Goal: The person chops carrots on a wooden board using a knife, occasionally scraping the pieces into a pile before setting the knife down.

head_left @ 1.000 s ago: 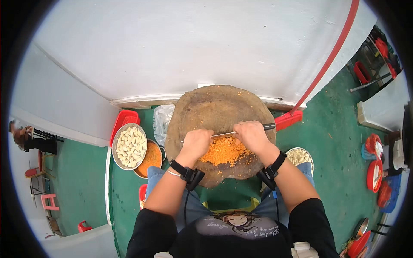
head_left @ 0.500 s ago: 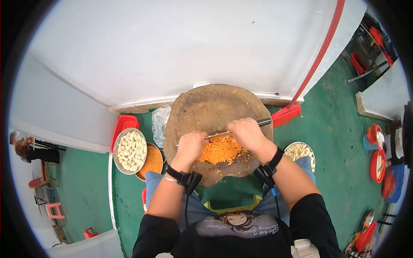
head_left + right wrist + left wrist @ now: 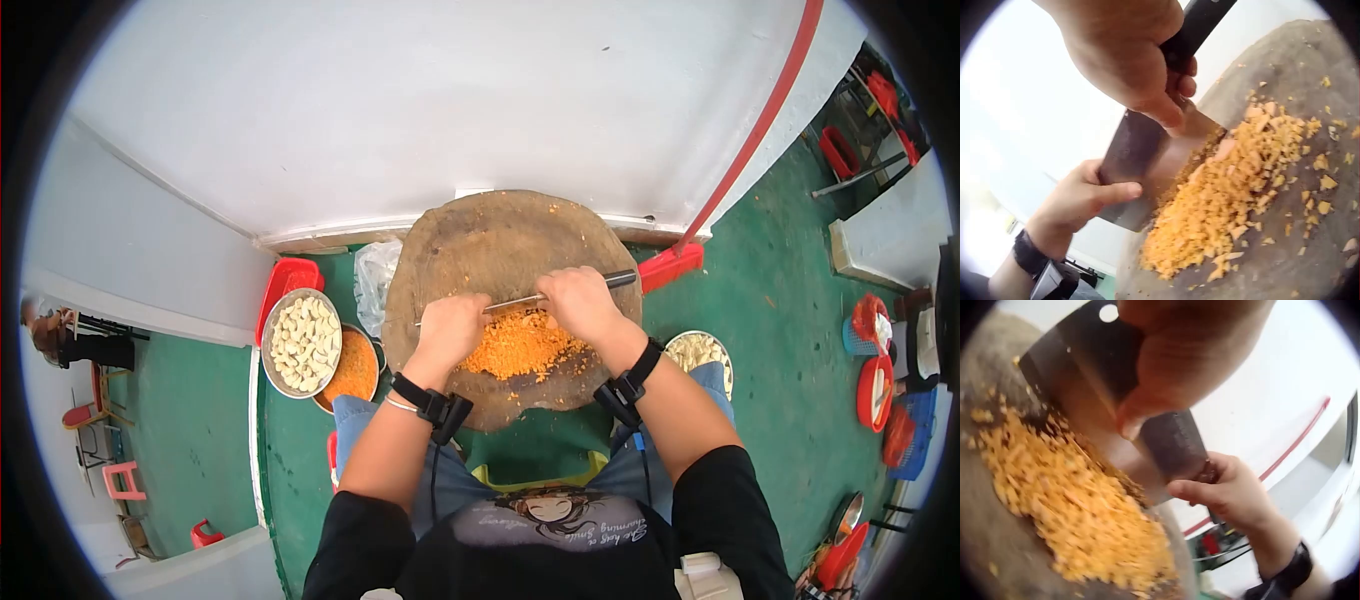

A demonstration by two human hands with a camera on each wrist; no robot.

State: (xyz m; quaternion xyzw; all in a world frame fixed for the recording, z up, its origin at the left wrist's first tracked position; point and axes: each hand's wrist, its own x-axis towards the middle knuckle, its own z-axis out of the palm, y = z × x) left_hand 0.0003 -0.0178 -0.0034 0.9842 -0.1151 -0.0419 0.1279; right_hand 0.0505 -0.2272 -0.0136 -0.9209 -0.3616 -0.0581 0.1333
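A round wooden chopping block carries a heap of finely chopped orange food. Across the heap's far side stands a cleaver, edge down on the wood. My right hand grips its black handle. My left hand holds the spine near the blade's tip, fingers over the top and thumb against the flat of the blade. In the left wrist view the dark blade is by the orange heap, with the right hand behind it.
Left of the block stand a metal bowl of pale pieces, a bowl of orange mince, a red tray and a plastic bag. Another bowl sits by my right knee. A red broom leans on the white wall.
Both hands and the cleaver have shifted slightly over the orange heap, first away and then back toward me. Both hands keep their hold.
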